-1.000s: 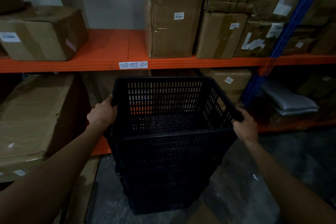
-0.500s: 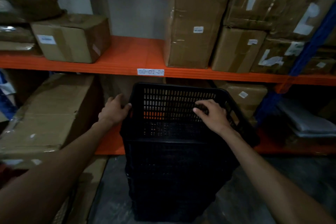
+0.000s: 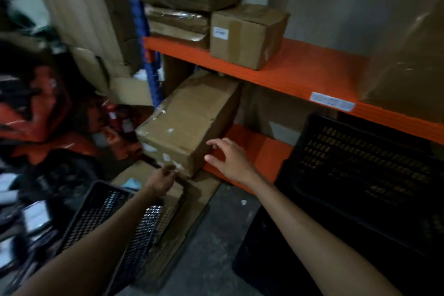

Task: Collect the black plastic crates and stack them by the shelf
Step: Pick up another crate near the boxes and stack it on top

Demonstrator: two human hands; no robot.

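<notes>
A stack of black plastic crates [image 3: 360,175] stands on the floor at the right, against the orange shelf [image 3: 300,74]. Another black crate [image 3: 108,218] lies tilted at the lower left, partly under my left forearm. My left hand [image 3: 161,181] hovers past that crate's far rim, over flattened cardboard, fingers loosely curled and holding nothing. My right hand [image 3: 230,158] is in the air left of the stack, in front of the lower orange shelf, fingers spread and touching nothing.
A dented cardboard box [image 3: 187,125] sits on the lower shelf just beyond both hands. More boxes [image 3: 247,36] rest on the upper shelf beside a blue upright [image 3: 146,55]. Red and black clutter [image 3: 48,115] fills the left. Flattened cardboard [image 3: 182,218] covers the floor.
Both hands have let go of the crate stack. My view has swung left, so the stack now sits at the right. Both hands have moved left toward the other crate and the cardboard box.
</notes>
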